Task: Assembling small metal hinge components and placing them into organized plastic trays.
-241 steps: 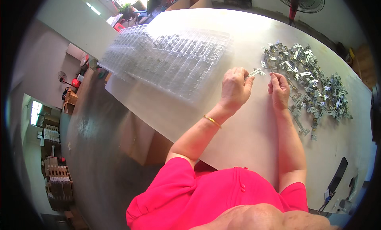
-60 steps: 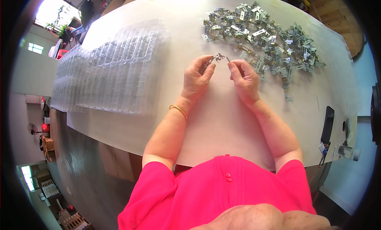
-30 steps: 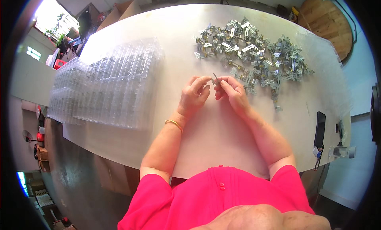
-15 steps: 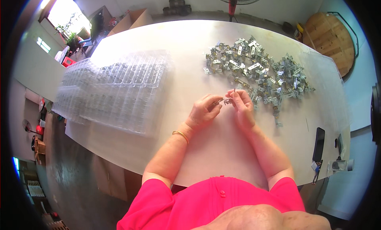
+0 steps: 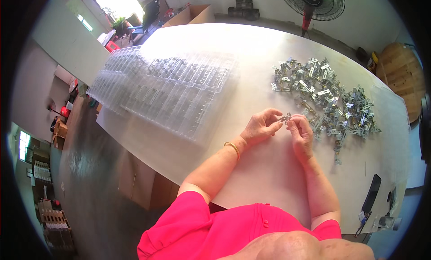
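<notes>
Above the pale table, my left hand pinches a small silvery metal bracket between thumb and fingers. My right hand grips its other end, the fingertips of both hands almost meeting. Whether this is one piece or two joined pieces is too small to tell. Just beyond and to the right of my right hand spreads a loose pile of similar metal parts, some with brassy bits. To the left lie stacked clear plastic trays with rows of compartments, several holding metal parts.
The white table carries a black phone near its right edge, beside a small set of keys and a clear roll of tape. A standing fan and an open cardboard box are beyond the far edge.
The view has swung left, shifting the scene rightward. My hands have come closer together, and the metal bracket now spans between both sets of fingertips.
</notes>
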`<state>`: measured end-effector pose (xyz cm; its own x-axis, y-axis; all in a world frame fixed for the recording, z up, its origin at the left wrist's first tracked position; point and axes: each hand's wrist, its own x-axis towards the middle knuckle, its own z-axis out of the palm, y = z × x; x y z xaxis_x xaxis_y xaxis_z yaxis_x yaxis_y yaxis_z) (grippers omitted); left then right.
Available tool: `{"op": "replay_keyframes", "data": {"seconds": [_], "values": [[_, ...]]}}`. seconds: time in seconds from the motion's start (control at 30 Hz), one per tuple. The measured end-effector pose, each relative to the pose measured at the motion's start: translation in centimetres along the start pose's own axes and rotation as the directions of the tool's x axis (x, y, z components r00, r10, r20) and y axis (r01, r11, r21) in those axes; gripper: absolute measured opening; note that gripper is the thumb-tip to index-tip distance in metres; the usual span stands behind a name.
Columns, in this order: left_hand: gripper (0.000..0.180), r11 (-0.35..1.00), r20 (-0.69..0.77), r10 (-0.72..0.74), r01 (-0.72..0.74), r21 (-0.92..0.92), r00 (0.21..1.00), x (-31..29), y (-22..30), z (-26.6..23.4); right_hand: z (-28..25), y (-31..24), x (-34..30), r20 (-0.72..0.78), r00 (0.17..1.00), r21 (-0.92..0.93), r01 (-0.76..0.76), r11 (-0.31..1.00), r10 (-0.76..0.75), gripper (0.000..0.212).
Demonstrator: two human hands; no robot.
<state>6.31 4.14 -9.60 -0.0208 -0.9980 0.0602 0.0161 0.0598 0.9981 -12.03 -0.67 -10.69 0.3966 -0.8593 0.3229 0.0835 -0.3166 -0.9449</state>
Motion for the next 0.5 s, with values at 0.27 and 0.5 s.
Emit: {"op": "replay_keyframes", "data": {"seconds": [0.27, 0.5], "values": [[0.043, 0.83, 0.003, 0.053, -0.042, -0.556, 0.999, 0.3, -0.3, -1.1, 0.2, -0.8, 0.1, -0.093, 0.972, 0.462, -0.148, 0.874, 0.214, 0.007], [0.044, 0.917, 0.067, 0.074, -0.042, -0.396, 0.995, 0.5, -0.1, -0.6, -0.2, -0.1, 0.6, -0.097, 0.92, 0.721, -0.198, 0.665, 0.379, 0.008]]}}
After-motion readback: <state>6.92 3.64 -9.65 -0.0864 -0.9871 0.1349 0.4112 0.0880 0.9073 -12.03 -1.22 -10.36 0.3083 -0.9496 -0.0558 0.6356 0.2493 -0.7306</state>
